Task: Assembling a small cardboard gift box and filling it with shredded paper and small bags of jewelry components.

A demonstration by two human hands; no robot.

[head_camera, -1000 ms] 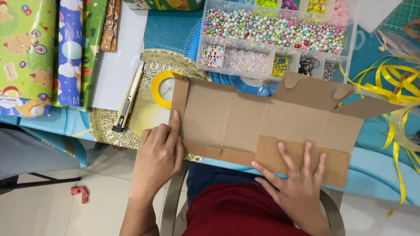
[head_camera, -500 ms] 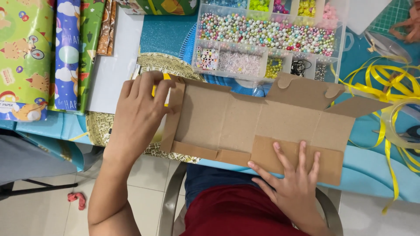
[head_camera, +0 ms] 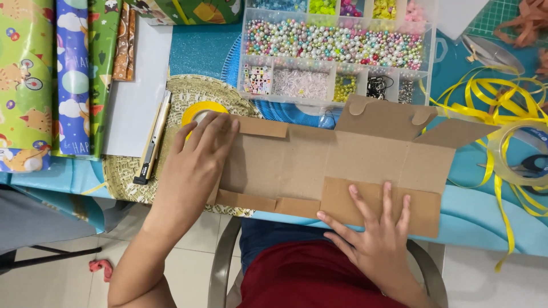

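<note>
Cardboard box (head_camera: 319,162), unfolded flat with its flaps spread, lies across the middle of the frame on the near edge of a blue table (head_camera: 485,219). Left hand (head_camera: 197,157), at centre left, rests palm down with fingers together on the box's left end; it grips nothing, and its fingertips cover part of a yellow tape roll (head_camera: 200,109) just above that end. Right hand (head_camera: 377,239), lower centre right, is spread wide and pressed flat on the box's near flap, also holding nothing.

Under the tape roll sits a round woven mat (head_camera: 188,91), and a utility knife (head_camera: 153,140) lies along the mat's left side. Rolls of patterned wrapping paper (head_camera: 51,80) fill the upper left. A clear bead organiser (head_camera: 337,54) sits above the box, touching its top flap. Yellow ribbon (head_camera: 502,108) tangles at the right, near a clear tape roll (head_camera: 522,151).
</note>
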